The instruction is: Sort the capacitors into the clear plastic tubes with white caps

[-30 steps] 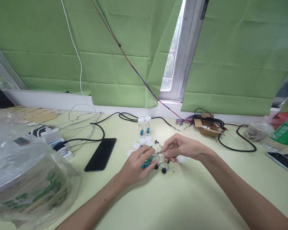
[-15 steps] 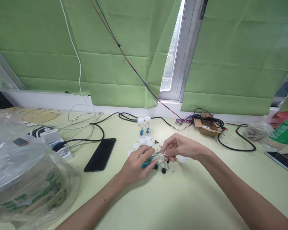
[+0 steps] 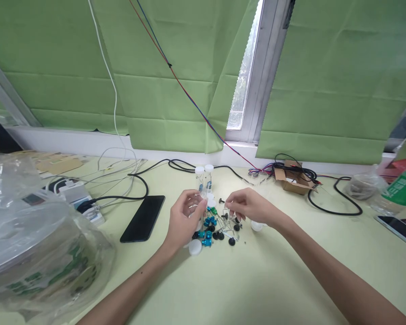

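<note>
My left hand (image 3: 186, 217) is closed around a small clear vial (image 3: 205, 193), its top raised between thumb and fingertips; part of it is hidden by the fingers. My right hand (image 3: 248, 205) is in a pinch over several bent metal pieces (image 3: 226, 221), and what it grips is too small to make out. Between the hands lie blue knob-like parts (image 3: 209, 221), a green part (image 3: 213, 210) and black round-headed parts (image 3: 232, 241). White caps (image 3: 195, 247) lie beside my left hand. Behind it, two capped vials (image 3: 209, 178) with blue parts inside stand upright.
A black phone (image 3: 142, 219) lies on the left, near a power strip (image 3: 81, 203) with cables. A large plastic-wrapped container (image 3: 50, 253) fills the near left. At the back right stands an open cardboard box (image 3: 292, 183); a bottle with a green label (image 3: 397, 192) lies farther right.
My left hand has moved up and left with the clear vial, away from my right hand, uncovering the blue parts and a white cap. My right hand has shifted slightly left.
</note>
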A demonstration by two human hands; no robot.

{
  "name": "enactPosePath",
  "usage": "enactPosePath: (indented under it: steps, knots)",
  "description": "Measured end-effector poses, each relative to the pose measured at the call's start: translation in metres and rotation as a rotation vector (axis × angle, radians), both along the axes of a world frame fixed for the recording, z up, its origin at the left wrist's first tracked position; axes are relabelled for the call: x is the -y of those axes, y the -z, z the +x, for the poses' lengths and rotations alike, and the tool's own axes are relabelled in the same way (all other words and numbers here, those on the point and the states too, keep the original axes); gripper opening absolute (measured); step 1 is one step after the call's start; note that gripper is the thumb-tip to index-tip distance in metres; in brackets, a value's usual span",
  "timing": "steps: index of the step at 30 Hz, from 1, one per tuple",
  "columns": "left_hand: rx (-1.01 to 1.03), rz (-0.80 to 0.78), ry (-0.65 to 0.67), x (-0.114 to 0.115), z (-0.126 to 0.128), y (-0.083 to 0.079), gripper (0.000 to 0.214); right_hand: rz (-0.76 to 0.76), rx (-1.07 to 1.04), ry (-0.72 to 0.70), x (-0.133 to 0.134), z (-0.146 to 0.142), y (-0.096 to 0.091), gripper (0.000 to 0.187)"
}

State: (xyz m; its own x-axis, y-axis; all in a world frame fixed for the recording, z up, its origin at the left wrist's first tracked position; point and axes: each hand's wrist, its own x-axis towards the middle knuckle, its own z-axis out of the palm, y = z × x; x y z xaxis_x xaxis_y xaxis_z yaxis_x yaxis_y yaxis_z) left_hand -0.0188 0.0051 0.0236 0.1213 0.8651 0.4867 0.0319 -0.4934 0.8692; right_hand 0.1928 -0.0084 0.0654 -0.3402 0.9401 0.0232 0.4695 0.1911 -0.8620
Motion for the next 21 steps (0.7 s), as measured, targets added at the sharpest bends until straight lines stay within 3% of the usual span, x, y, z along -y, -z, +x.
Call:
enactPosePath:
  steps: [4,8,14,21]
  knots:
    - [0.100,-0.074,0.012,-0.001,0.002,-0.001,0.019,0.124,0.231,-0.029,0.003,-0.011,0.015,0.011]
    - [0.081,-0.090,-0.007,-0.001,0.004,0.004,0.022,0.201,0.377,-0.038,0.005,-0.021,0.031,0.018]
    - [-0.042,-0.102,0.001,0.001,0.004,0.009,0.026,0.244,0.541,-0.061,0.003,-0.026,0.047,0.022]
    - [-0.062,-0.090,0.006,0.002,0.005,0.010,0.025,0.231,0.626,-0.026,0.003,-0.029,0.052,0.017]
